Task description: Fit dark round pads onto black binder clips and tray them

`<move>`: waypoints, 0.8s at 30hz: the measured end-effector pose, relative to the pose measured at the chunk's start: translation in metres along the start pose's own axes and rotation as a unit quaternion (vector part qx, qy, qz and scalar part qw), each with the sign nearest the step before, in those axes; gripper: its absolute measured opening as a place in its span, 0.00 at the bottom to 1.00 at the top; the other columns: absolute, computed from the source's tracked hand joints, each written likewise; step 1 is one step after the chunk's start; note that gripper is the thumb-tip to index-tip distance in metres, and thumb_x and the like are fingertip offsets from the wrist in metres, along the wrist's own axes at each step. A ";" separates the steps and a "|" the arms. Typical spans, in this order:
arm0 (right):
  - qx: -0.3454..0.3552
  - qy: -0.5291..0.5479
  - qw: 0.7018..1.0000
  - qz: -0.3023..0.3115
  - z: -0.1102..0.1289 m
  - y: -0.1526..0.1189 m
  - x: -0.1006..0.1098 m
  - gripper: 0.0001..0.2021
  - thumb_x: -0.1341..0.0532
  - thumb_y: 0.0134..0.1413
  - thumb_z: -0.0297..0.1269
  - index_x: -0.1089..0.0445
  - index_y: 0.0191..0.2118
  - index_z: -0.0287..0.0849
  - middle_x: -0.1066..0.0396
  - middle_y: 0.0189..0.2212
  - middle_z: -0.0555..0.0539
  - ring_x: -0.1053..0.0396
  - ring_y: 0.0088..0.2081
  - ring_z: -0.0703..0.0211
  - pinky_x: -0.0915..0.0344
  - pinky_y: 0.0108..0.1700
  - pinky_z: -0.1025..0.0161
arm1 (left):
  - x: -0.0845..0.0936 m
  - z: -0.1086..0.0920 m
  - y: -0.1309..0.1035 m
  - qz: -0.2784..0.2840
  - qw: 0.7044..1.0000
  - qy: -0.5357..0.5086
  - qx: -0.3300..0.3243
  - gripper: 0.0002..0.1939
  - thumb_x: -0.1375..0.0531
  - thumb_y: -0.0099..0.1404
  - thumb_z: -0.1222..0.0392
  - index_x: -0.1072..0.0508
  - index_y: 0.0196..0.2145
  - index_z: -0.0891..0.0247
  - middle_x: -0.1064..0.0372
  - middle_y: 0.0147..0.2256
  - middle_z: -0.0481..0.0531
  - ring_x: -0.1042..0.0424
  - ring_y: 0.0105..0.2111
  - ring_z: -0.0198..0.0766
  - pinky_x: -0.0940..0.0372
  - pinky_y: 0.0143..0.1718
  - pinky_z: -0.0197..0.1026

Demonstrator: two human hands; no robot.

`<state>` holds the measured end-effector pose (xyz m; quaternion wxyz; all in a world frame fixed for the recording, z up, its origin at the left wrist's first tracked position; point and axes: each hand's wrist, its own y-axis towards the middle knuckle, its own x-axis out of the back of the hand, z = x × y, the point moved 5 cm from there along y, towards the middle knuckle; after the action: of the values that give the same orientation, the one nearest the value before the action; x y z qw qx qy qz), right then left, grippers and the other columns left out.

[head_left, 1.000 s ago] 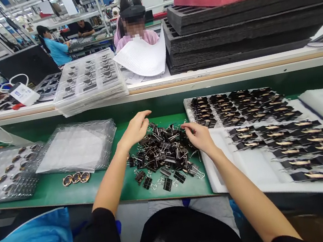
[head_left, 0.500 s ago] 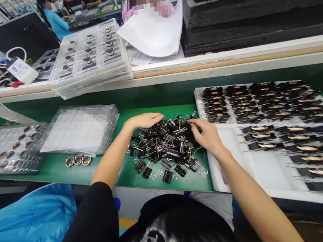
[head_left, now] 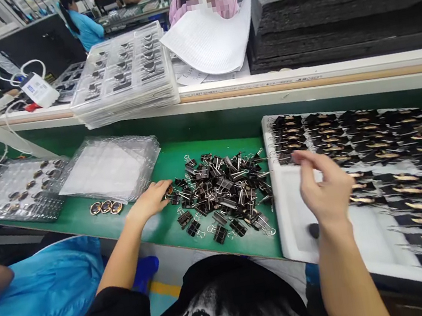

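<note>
A loose pile of black binder clips (head_left: 220, 189) with silver wire handles covers the middle of the green tabletop (head_left: 148, 219). At its left edge my left hand (head_left: 150, 200) has its fingertips on a small round gold-rimmed piece (head_left: 169, 191). My right hand (head_left: 324, 187) is over the left part of the white foam tray (head_left: 288, 231), its fingers bent together; whether something is between them is too blurred to tell. Rows of clipped black pieces with pale strips (head_left: 404, 177) fill much of that tray.
Three gold-rimmed round pieces (head_left: 106, 208) lie left of my left hand, near clear plastic trays (head_left: 109, 167). A shelf (head_left: 224, 93) behind carries stacked clear trays (head_left: 120, 78), papers and black foam (head_left: 333, 19). A person in blue (head_left: 49, 303) is close at left.
My left hand has moved left and down from the pile's back to its left edge. My right hand has left the pile and moved right, over the foam tray. The view has shifted slightly.
</note>
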<state>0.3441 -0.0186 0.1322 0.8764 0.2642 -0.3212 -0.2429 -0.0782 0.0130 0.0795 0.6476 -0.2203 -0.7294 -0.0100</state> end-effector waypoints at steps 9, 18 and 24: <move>0.009 -0.171 0.964 0.204 -0.033 -0.075 0.083 0.11 0.41 0.66 0.41 0.25 0.48 0.46 0.22 0.42 0.43 0.25 0.41 0.46 0.28 0.45 0.49 | 0.037 -0.028 -0.016 -0.087 0.982 0.132 0.104 0.23 0.51 0.72 0.55 0.38 0.61 0.65 0.31 0.52 0.66 0.23 0.45 0.57 0.28 0.45 0.55; -0.026 -0.295 0.898 0.327 -0.046 -0.096 0.061 0.10 0.40 0.59 0.33 0.26 0.45 0.41 0.25 0.40 0.40 0.28 0.39 0.41 0.30 0.41 0.45 | 0.087 -0.147 0.024 -0.129 0.968 -0.089 -0.199 0.24 0.42 0.71 0.53 0.39 0.61 0.58 0.30 0.52 0.56 0.25 0.46 0.45 0.28 0.50 0.47; -0.085 0.103 0.986 0.100 0.003 -0.066 0.049 0.15 0.34 0.58 0.31 0.28 0.51 0.48 0.27 0.47 0.44 0.24 0.47 0.48 0.26 0.50 0.49 | 0.069 -0.204 0.034 -0.093 0.922 -0.163 -0.339 0.23 0.41 0.70 0.59 0.40 0.60 0.60 0.31 0.54 0.59 0.26 0.51 0.47 0.28 0.53 0.48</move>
<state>0.3583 -0.0973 0.1144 0.9440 0.1789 -0.2318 -0.1521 0.1207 0.0041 0.1685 0.4022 -0.3568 -0.7950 -0.2810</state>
